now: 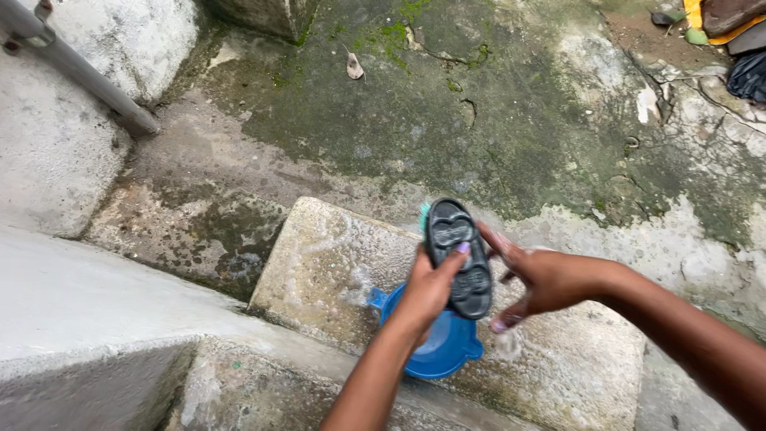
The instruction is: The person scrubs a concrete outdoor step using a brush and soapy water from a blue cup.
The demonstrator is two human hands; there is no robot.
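My left hand (427, 291) grips a small dark shoe (460, 257), sole facing up toward me, held above a wet stone slab (331, 263). My right hand (536, 279) is on the shoe's far side with fingers spread; a teal-bristled brush (424, 214) peeks out behind the shoe's toe, and which hand holds it is hidden. Under my left wrist sits a blue plastic bowl (447, 351) with a handle, resting on the slab.
Soapy foam covers the slab. Mossy, cracked concrete ground (447, 112) spreads beyond it. A grey pipe (88, 76) runs along a whitish wall at upper left. A concrete step (88, 311) lies at lower left. Dark items and debris (738, 32) sit at the top right corner.
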